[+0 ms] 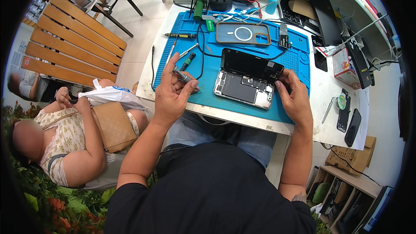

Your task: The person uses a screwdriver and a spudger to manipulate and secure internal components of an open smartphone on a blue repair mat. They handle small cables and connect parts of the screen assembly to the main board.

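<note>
An opened phone (242,89) lies on a blue work mat (203,97), its battery and boards exposed and its black screen (250,67) raised along the far edge. My left hand (172,91) is closed around a grey metal screwdriver (181,74), left of the phone. My right hand (291,95) grips the right edge of the raised screen, fingers behind it. Beyond the phone lies a brown-rimmed phone case (242,34) with a white ring. A green-black screwdriver (188,61) and other slim tools lie near my left hand.
Tool holders (220,2), cables, a dark laptop-like item (326,19) and a box (342,69) crowd the back and right. More phones (352,128) lie at right. A seated person (71,147) with a bag is on my left, beside a slatted wooden bench (78,39). Cardboard (351,160) sits low right.
</note>
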`<state>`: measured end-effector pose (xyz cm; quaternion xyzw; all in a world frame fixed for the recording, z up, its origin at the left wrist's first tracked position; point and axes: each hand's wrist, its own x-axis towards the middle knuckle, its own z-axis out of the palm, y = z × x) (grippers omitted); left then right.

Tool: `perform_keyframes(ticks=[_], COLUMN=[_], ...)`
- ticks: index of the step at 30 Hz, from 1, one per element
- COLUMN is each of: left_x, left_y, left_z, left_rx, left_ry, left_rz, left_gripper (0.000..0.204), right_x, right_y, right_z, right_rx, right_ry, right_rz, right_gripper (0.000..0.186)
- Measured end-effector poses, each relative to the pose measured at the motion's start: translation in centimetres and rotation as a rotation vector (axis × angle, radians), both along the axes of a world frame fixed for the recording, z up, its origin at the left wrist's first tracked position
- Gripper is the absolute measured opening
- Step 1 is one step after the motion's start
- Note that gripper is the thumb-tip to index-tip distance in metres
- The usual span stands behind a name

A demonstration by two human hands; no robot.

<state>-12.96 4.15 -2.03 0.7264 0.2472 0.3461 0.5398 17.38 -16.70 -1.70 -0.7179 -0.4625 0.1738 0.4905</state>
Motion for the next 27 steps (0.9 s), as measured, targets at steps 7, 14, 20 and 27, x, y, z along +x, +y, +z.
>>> perform_keyframes(ticks=[7, 14, 20, 27], left_x=[0.2, 0.1, 0.3, 0.0], left_y=[0.0, 0.5, -0.1, 0.1], left_z=[0.1, -0.1, -0.1, 0.9], left_rx=[-0.083, -0.123, -0.060, 0.371], left_ry=[-0.066, -0.058, -0.048, 0.095], left_rz=[0.037, 0.031, 0.063, -0.019], left_gripper=[0.085, 0.082, 0.077, 0.066], right_x=[0.2, 0.1, 0.2, 0.1], right_y=[-0.1, 0.0, 0.0, -0.1], right_z=[-0.4, -0.5, -0.6, -0.4], right_rx=[0.016, 0.024, 0.018, 0.039], right_ry=[0.008, 0.005, 0.012, -0.011], right_rz=[-0.001, 0.000, 0.003, 0.001], right_gripper=[0.024, 0.025, 0.026, 0.026])
